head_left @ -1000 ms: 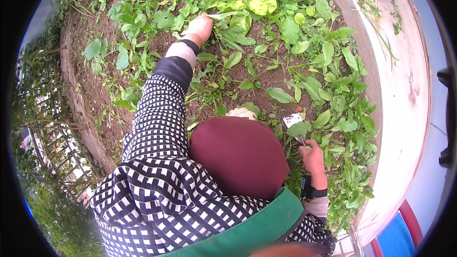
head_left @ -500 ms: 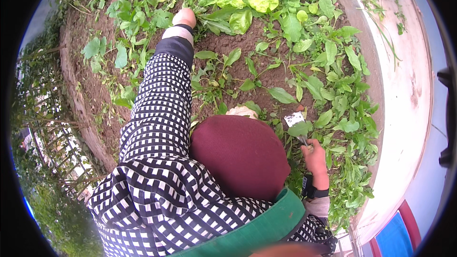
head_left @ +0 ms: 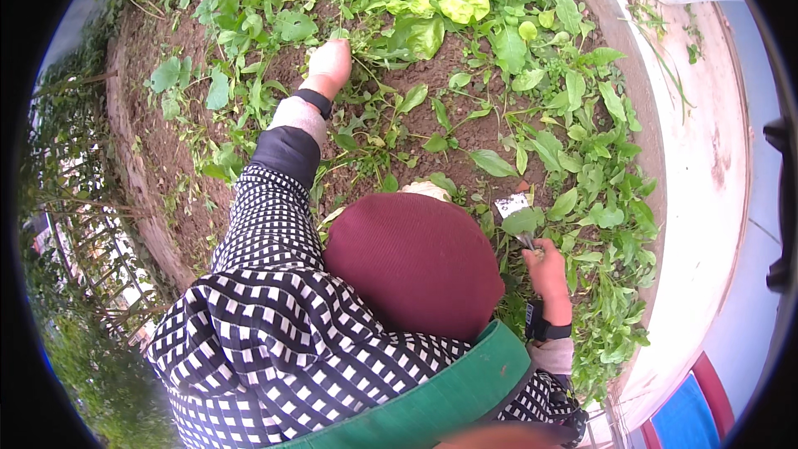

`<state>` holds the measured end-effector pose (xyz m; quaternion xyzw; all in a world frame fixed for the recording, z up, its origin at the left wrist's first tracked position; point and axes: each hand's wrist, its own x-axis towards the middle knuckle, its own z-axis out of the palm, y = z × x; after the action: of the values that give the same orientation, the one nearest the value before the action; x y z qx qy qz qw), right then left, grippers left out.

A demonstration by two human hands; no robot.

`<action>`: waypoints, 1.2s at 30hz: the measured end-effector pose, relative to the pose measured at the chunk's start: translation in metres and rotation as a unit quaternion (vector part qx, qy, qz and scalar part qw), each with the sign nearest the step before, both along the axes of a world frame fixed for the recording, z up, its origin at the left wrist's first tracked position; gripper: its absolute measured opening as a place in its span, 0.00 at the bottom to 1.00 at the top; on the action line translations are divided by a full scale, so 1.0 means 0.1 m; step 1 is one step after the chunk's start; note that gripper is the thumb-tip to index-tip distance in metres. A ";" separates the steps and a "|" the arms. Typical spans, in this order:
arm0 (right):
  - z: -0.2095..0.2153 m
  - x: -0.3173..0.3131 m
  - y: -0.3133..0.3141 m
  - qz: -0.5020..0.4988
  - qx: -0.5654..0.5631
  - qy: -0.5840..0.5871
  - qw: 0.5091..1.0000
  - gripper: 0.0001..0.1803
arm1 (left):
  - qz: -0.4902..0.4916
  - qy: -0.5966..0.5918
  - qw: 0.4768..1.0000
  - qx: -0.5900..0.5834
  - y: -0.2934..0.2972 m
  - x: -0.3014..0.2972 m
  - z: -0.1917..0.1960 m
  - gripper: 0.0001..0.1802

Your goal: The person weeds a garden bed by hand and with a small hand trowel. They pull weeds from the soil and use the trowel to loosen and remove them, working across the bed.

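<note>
We had our right hand (head_left: 546, 266) closed round the trowel (head_left: 509, 204), its blade among the greens (head_left: 494, 163), while our left hand (head_left: 329, 62) curled beside the lettuce (head_left: 461, 2) — whether pinching anything, we couldn't tell — where gripping low, near the soil (head_left: 431, 75), seemed best.

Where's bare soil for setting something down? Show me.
Soil shows along the bed's left edge, beside scattered plants, and a smaller patch below the yellow-green leaves, right of the left hand. Crowded: dense greens around the right hand.
</note>
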<state>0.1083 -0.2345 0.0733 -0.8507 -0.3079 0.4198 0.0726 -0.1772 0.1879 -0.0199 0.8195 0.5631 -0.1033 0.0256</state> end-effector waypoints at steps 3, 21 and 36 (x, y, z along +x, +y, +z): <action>0.00 -0.01 0.00 0.011 0.014 -0.009 1.000 0.17 | -0.073 -0.032 0.997 -0.004 -0.15 0.01 0.01 0.08; -0.04 0.04 -0.02 0.003 -0.003 0.000 1.000 0.16 | -0.040 -0.129 0.989 -0.053 0.35 0.37 -0.45 0.29; -0.05 0.02 0.00 0.031 0.024 -0.025 0.999 0.15 | 0.014 -0.115 0.984 -0.135 0.10 -0.08 -0.43 0.16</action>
<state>0.1107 -0.2348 0.0681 -0.8488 -0.3459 0.3934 0.0719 -0.1848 0.1983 -0.0627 0.8071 0.5484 -0.0836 0.2022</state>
